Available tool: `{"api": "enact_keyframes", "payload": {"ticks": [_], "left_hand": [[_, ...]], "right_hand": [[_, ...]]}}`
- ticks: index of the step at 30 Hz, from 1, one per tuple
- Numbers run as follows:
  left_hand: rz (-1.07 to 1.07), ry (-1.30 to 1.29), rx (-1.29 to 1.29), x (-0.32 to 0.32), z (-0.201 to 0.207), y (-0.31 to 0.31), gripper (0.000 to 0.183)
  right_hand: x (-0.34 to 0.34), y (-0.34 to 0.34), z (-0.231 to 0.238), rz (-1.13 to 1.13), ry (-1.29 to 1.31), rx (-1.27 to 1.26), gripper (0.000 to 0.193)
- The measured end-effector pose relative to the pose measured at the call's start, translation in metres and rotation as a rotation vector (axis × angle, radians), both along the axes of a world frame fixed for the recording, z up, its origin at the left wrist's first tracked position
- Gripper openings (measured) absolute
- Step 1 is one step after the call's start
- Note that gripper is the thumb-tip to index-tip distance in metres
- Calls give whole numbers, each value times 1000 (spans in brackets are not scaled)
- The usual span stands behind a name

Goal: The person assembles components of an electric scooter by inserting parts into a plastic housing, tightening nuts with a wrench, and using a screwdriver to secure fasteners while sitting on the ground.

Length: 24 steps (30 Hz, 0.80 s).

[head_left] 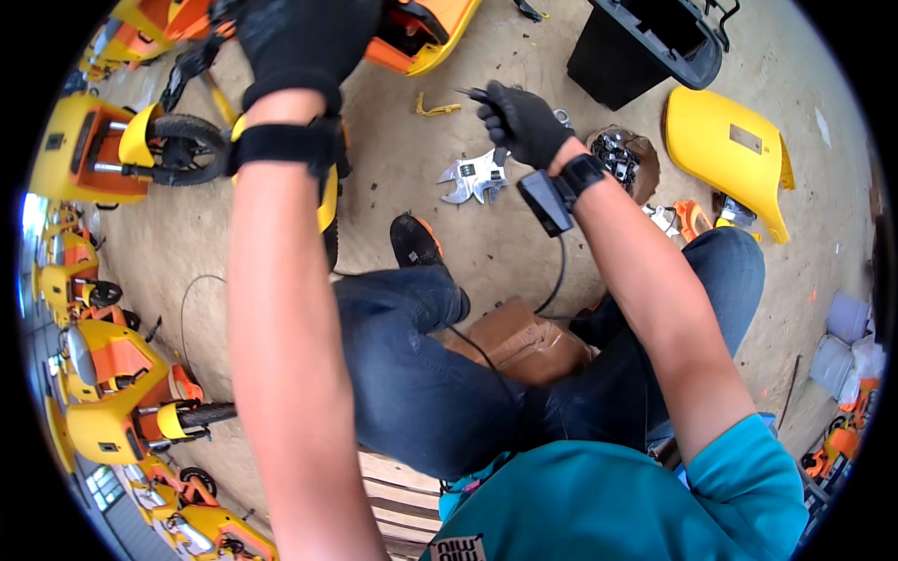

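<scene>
My left hand (pixel 304 37), in a black glove, reaches to the top edge over a yellow and orange scooter-like vehicle; its fingers are not clear. My gloved right hand (pixel 531 126) is closed, with a thin dark piece (pixel 474 94) sticking out of its fingers, its kind not clear. Under that hand shows a large silver adjustable wrench (pixel 475 178); its handle is partly hidden, and I cannot tell whether the hand touches it. A black band with a small box (pixel 546 202) and a cable sits on my right wrist.
A round container of small metal parts (pixel 645 168) stands right of my right hand. Beyond it are a black bin (pixel 608 61) and a yellow body panel (pixel 716 140). A yellow bracket (pixel 437 106) lies ahead, a cardboard box (pixel 524 341) between my legs. Several yellow vehicles (pixel 98 393) line the left.
</scene>
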<state>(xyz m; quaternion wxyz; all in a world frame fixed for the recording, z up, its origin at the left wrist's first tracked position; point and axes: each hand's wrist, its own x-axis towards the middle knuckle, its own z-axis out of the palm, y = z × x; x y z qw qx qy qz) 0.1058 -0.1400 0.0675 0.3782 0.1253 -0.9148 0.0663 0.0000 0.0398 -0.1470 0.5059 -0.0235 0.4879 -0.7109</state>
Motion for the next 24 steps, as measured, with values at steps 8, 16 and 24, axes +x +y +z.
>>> {"api": "enact_keyframes", "payload": {"ticks": [8, 16, 24], "left_hand": [[332, -192, -12, -17, -10, -14, 47], [345, -60, 82, -23, -18, -1, 48], [360, -76, 34, -22, -16, -4, 50]], "right_hand": [[-9, -75, -48, -147, -195, -258, 32], [-5, -87, -44, -131, -257, -263, 35], [1, -91, -41, -208, -255, -257, 34]]}}
